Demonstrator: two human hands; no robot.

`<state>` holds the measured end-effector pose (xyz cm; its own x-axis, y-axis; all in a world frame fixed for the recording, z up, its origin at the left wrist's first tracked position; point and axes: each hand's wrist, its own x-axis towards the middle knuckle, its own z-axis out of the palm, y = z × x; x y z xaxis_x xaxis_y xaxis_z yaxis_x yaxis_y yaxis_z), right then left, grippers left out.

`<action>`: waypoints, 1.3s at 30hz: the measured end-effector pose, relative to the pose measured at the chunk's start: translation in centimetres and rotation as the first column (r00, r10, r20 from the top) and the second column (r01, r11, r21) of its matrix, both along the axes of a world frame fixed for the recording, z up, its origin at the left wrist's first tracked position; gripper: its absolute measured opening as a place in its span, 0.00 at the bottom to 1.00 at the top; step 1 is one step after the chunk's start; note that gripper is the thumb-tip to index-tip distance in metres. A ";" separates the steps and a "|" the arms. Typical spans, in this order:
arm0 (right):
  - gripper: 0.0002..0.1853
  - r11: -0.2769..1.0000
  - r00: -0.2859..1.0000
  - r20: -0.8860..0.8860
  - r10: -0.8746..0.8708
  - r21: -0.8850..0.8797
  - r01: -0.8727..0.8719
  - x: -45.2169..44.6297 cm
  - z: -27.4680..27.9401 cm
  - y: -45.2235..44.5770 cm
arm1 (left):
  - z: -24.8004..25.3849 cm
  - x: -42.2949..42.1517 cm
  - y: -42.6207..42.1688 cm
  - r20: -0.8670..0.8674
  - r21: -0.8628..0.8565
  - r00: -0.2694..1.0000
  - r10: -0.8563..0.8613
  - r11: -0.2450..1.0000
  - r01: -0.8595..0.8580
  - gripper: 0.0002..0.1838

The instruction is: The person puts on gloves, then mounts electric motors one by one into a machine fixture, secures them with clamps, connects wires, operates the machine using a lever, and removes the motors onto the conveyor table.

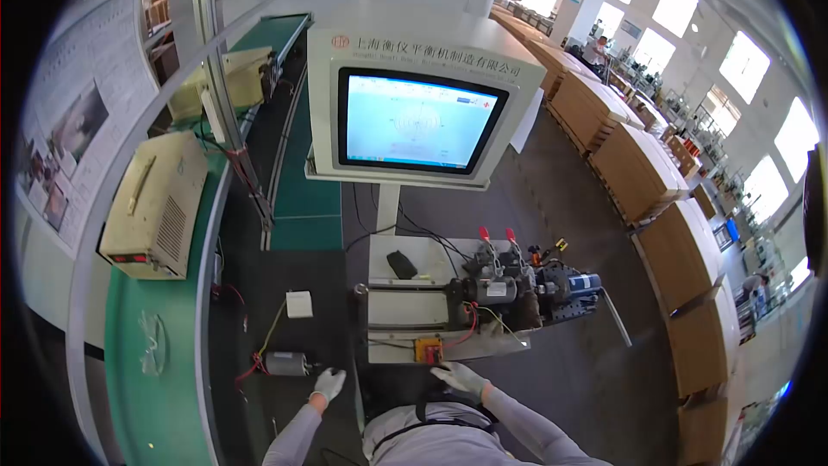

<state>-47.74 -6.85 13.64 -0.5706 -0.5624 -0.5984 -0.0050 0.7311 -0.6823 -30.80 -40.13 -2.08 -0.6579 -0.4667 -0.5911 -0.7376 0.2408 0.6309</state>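
My left hand (329, 384), in a white glove, is just right of the shaft end of a silver cylindrical motor (286, 364) lying on the dark bench; its fingers look curled, and whether they touch the shaft is too small to tell. My right hand (460, 377), also gloved, is beside the front edge of the balancing machine, just below a yellow-orange box (428, 349); its fingers are extended and nothing shows in them. Another motor (496, 291) sits in the machine, with red and yellow wires hanging from it.
A monitor (418, 121) stands behind the machine. A beige instrument box (157, 205) and clear safety glasses (153, 343) rest on the green bench at left. A white block (299, 304) lies beyond the loose motor. Stacked cartons (638, 164) line the right; a person (596, 52) is far off.
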 end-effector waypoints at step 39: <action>0.23 0.959 0.961 0.024 -0.274 0.083 0.271 -2.5 -13.8 1.3 | 8.2 -17.6 -0.3 -0.211 -0.324 0.752 -0.624 0.771 0.549 0.31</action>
